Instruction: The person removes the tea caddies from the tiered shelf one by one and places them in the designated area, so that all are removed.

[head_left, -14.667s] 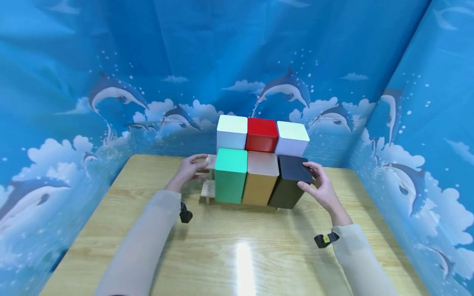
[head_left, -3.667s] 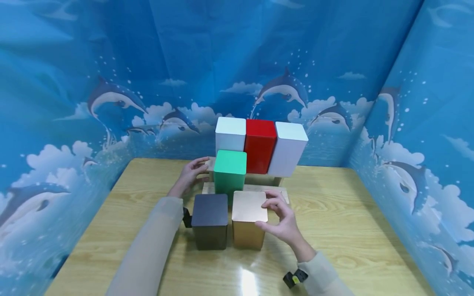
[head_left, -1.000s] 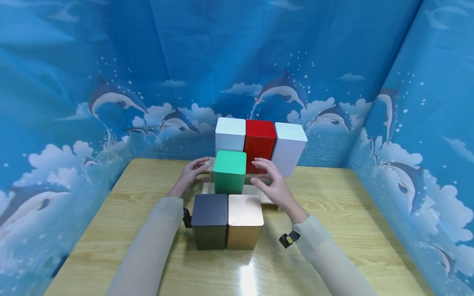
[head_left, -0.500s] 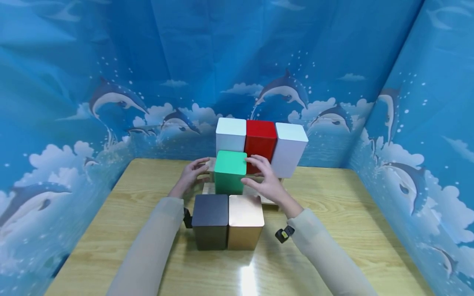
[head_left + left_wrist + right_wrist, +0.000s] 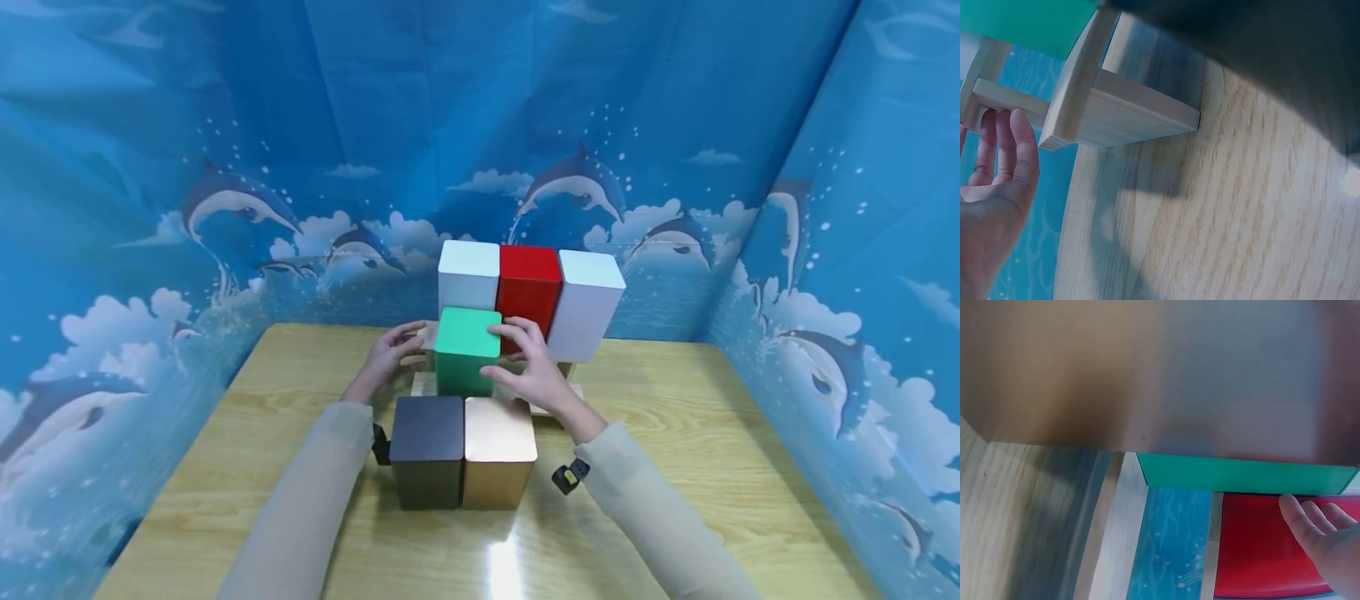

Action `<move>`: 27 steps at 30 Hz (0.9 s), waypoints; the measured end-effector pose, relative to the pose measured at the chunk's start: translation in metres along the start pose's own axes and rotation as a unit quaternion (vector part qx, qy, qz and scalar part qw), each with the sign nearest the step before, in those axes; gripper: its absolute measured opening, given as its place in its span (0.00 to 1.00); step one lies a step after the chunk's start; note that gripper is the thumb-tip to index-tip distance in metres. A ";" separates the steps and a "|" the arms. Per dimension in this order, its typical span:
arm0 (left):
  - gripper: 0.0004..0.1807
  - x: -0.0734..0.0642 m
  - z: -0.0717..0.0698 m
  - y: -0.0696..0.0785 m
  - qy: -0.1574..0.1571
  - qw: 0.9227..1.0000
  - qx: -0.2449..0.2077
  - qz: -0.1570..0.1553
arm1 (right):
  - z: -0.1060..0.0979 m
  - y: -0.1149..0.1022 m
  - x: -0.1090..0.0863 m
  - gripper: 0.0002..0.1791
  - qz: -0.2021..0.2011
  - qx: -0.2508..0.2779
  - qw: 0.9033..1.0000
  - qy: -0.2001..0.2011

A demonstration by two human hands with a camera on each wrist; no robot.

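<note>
A tall green box [image 5: 468, 333] stands on the front step of a stepped wooden rack [image 5: 423, 384]. My right hand [image 5: 536, 375] is at its right side, forefinger over the top edge and thumb by the front face. Whether they press on it I cannot tell. In the right wrist view those fingers [image 5: 1302, 522] are partly extended just below the green box [image 5: 1241, 474]. With curled fingers my left hand [image 5: 387, 358] holds the rack's upper left end; the left wrist view shows its fingertips at a wooden bar [image 5: 1013, 101].
On the table [image 5: 360, 533], before the rack, a black box [image 5: 427, 429] and a gold-brown box [image 5: 500, 429] stand side by side. A white box [image 5: 468, 258], a red box [image 5: 529, 262] and another white box [image 5: 591, 268] line the rack's rear step. A dolphin-print curtain [image 5: 375, 125] hangs behind.
The black box, then the gold-brown one, came off the rack to the table in front. Over the last second my right hand moved left to the green box. My left hand stayed put.
</note>
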State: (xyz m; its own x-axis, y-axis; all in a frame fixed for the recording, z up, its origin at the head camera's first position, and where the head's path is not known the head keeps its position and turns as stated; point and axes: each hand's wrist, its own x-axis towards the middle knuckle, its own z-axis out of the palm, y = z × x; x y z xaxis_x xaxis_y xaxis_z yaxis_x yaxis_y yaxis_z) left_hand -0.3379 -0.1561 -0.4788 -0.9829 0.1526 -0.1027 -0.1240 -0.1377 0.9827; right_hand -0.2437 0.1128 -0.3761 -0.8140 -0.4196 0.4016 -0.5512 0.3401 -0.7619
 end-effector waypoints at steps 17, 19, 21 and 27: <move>0.25 -0.001 0.000 0.001 -0.010 1.000 0.000 0.005 | 0.003 0.025 0.004 0.30 -0.033 0.012 0.999 -0.016; 0.25 -0.001 0.000 0.001 -0.011 1.000 -0.004 0.004 | 0.002 0.015 0.004 0.30 -0.037 0.022 0.999 -0.021; 0.25 -0.001 0.000 0.002 -0.011 1.000 -0.008 0.003 | 0.001 0.007 0.002 0.29 -0.043 0.034 0.998 -0.024; 0.24 -0.001 0.000 0.002 -0.009 1.000 -0.016 -0.002 | 0.000 0.000 0.003 0.29 -0.053 0.056 0.997 -0.028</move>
State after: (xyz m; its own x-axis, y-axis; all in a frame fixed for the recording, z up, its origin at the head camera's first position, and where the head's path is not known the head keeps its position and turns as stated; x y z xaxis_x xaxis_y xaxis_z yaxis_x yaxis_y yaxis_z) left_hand -0.3372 -0.1562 -0.4766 -0.9800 0.1701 -0.1035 -0.1324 -0.1689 0.9767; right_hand -0.2460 0.1117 -0.3751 -0.7388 -0.4959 0.4565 -0.6073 0.1959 -0.7700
